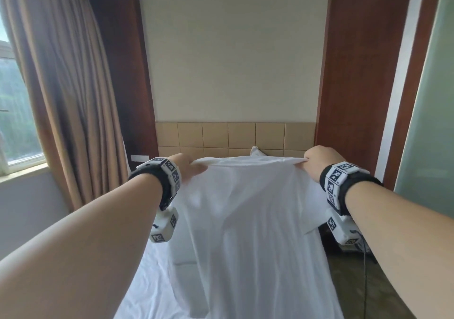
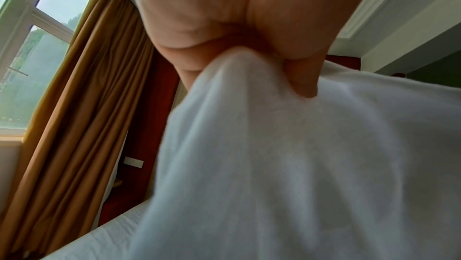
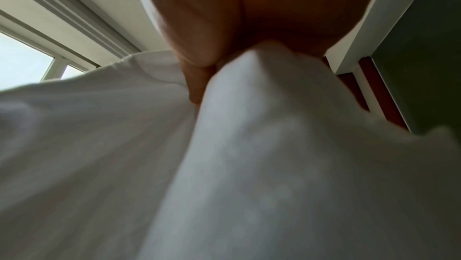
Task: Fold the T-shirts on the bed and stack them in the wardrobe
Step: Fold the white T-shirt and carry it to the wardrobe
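Both forearms reach forward and up, bare, each wrist banded with a black strap and white marker blocks. The left hand [image 1: 190, 168] is curled closed, thumb and fingers pinching a bunch of white T-shirt [image 1: 248, 220] — the right hand [image 1: 321, 161] does likewise, level with it and well apart.

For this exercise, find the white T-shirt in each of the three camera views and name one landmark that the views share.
Head: white T-shirt hangs centre, between both hands.
Left wrist: fills the lower right, pinched at top.
Right wrist: fills the lower half, pinched at top centre.
Shared landmark: the window.
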Demonstrator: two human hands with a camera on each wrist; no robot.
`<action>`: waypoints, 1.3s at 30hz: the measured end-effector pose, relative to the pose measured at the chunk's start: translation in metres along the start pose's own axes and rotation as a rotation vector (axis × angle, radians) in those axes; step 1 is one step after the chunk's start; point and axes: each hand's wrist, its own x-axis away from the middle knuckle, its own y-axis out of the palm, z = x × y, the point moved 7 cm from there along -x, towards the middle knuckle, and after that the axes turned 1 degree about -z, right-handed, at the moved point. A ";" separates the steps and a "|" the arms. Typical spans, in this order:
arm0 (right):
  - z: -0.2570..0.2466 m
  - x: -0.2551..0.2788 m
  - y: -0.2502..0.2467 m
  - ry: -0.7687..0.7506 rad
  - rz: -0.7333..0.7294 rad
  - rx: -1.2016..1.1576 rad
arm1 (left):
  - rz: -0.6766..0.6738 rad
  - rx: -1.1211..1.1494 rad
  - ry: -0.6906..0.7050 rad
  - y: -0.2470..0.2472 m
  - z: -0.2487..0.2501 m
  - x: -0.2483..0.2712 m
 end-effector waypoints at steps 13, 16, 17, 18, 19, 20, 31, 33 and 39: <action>-0.128 -0.017 0.109 -0.105 -0.320 -0.130 | -0.090 0.292 -0.141 0.077 -0.059 -0.095; -0.154 -0.013 0.142 -0.158 -0.389 -0.132 | -0.486 0.797 -0.276 0.124 -0.040 -0.055; -0.160 -0.010 0.151 -0.169 -0.405 -0.141 | -0.653 0.859 -0.260 0.136 -0.028 -0.039; -0.166 -0.006 0.159 -0.163 -0.422 -0.184 | -0.777 0.889 -0.221 0.144 -0.016 -0.027; -0.171 0.000 0.166 -0.137 -0.452 -0.283 | -0.845 0.896 -0.177 0.148 -0.009 -0.020; -0.176 0.006 0.174 -0.090 -0.496 -0.443 | -0.863 0.907 -0.142 0.149 -0.004 -0.016; -0.131 0.009 0.137 0.101 -0.281 -0.957 | -0.594 0.982 0.121 0.089 0.033 -0.017; -0.118 0.003 0.133 0.039 -0.233 -0.648 | -0.490 0.937 0.171 0.066 0.038 -0.020; -0.113 0.020 0.163 -0.103 -0.493 -0.330 | -0.311 1.063 0.156 0.008 0.023 -0.022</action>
